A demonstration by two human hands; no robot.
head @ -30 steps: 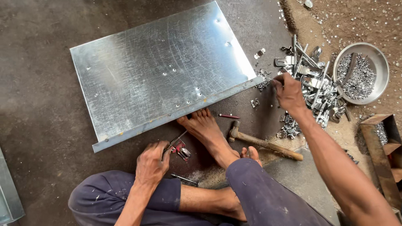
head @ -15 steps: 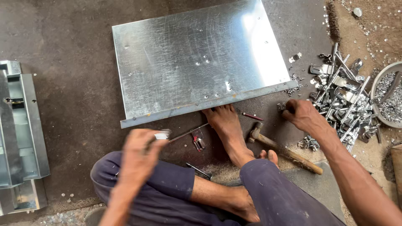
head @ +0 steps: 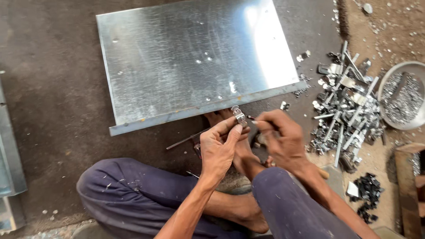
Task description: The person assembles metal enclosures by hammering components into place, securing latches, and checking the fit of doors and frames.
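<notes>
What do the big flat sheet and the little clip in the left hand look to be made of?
The sheet looks like galvanised or zinc-coated steel: dull silver, mottled, glare at its right end, folded front edge. The clip pinched by the left hand seems bright plated metal, shiny and thin; the exact alloy can't be told.

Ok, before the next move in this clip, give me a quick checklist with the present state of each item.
1. Left hand grips the small metal bracket at its fingertips: ok.
2. Right hand pinches a thin pin-like piece beside the bracket: ok; what it is, cannot tell.
3. Pin seated in bracket: cannot tell.
4. Metal sheet lies flat on the floor: ok.
5. Foot at the sheet's near edge: ok.
6. Pile of metal parts to the right: ok.
</notes>
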